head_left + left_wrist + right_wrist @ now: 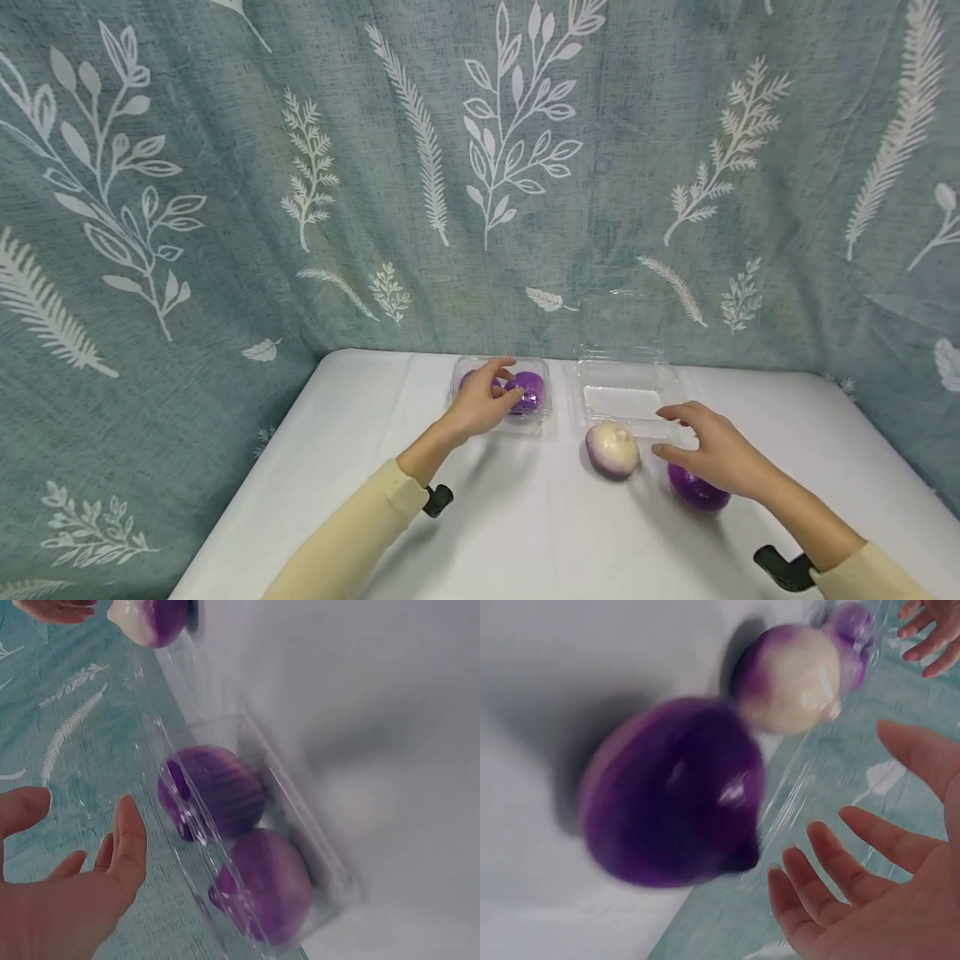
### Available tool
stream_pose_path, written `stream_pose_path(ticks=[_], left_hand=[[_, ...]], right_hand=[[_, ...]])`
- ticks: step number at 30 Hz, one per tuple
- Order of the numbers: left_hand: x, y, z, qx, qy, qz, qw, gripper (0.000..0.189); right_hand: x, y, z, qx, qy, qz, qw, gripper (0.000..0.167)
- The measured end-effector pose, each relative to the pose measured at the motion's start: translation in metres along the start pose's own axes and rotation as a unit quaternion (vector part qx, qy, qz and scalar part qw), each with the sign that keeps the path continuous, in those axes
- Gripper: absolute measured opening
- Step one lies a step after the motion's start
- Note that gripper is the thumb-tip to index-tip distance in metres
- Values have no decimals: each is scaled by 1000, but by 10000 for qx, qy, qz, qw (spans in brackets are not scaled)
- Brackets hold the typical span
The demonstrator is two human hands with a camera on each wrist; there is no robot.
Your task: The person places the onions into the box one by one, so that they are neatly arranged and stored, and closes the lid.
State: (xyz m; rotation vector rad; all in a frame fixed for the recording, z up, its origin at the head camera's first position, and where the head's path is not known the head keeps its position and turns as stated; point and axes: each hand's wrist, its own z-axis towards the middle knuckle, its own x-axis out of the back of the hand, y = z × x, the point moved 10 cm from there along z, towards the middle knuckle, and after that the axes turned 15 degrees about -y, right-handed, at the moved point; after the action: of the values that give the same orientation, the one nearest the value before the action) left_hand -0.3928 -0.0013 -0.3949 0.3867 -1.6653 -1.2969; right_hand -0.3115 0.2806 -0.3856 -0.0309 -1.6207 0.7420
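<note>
My left hand (pixel 480 406) hovers over a transparent plastic box (pixel 322 847), its fingers loosely bent and apart from it in the left wrist view. Two purple onions, one nearer (pixel 270 885) and one farther (pixel 214 791), sit inside, and the lid appears to be down over them. On the other side, my right hand (pixel 716 450) is held above a dark purple onion (pixel 675 795), fingers spread and holding nothing. Left of that hand lies a white-and-purple onion (pixel 613 452) on the table. Behind it stands a second transparent box (pixel 622 402) with its lid raised.
A white-covered table (pixel 555 533) carries everything. Close behind the boxes hangs a teal curtain (pixel 480 283) with white leaf patterns, which also rises on both sides. Black straps with small devices, one on the left wrist (pixel 438 500), sit on both wrists.
</note>
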Motion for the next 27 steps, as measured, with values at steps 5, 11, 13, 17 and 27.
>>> stream_pose_path(ticks=[5,11,13,17,27], left_hand=[[-13,4,16,185,-234,-375,9989,59],[-31,5,36,391,-312,-820,9954,64],[-37,7,43,420,-298,-904,9946,65],[-54,10,56,513,-381,-1017,9928,62],[-83,7,87,931,-406,-781,9918,70]], right_hand=[[-1,25,-13,-180,-173,105,9996,67],[-18,51,-25,-402,-679,661,9947,82],[-24,59,-27,-488,-855,847,9915,87],[-35,74,-33,-698,-1209,1140,9836,95],[-47,81,-35,-481,-1264,1412,9807,97]])
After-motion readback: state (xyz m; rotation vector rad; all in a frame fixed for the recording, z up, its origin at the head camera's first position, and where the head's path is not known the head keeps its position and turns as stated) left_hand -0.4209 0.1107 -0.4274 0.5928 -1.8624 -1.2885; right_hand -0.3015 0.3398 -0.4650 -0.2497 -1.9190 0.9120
